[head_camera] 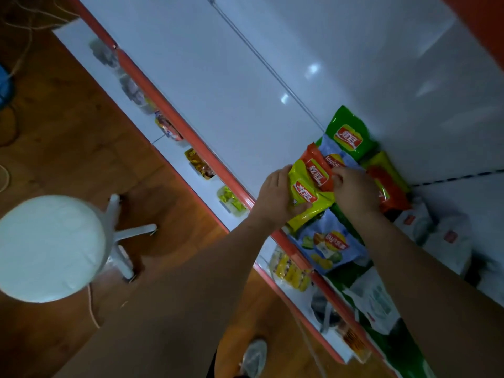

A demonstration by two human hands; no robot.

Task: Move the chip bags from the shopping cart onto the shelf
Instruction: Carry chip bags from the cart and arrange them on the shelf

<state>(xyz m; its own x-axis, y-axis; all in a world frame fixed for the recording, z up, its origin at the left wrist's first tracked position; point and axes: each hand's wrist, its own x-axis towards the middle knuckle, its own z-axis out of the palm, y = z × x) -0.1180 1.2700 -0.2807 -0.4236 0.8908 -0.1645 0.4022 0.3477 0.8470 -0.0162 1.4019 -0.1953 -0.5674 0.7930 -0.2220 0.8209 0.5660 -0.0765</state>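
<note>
Chip bags [327, 184] lie overlapping on the shelf [231, 105], the stool [49, 246] standing on the floor [68, 132] left.

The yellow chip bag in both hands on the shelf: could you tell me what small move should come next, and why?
Probably set the yellow bag flat on the shelf and let go. The left hand grips its near edge, the right hand pinches at the red bag, and both bags already overlap the row of bags there.

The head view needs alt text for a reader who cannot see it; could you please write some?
Seen from above, the left hand grips a yellow chip bag and the right hand pinches a red chip bag, both over a white shelf with an orange front edge. More chip bags lie around them, and a white stool stands on the wooden floor.
</note>
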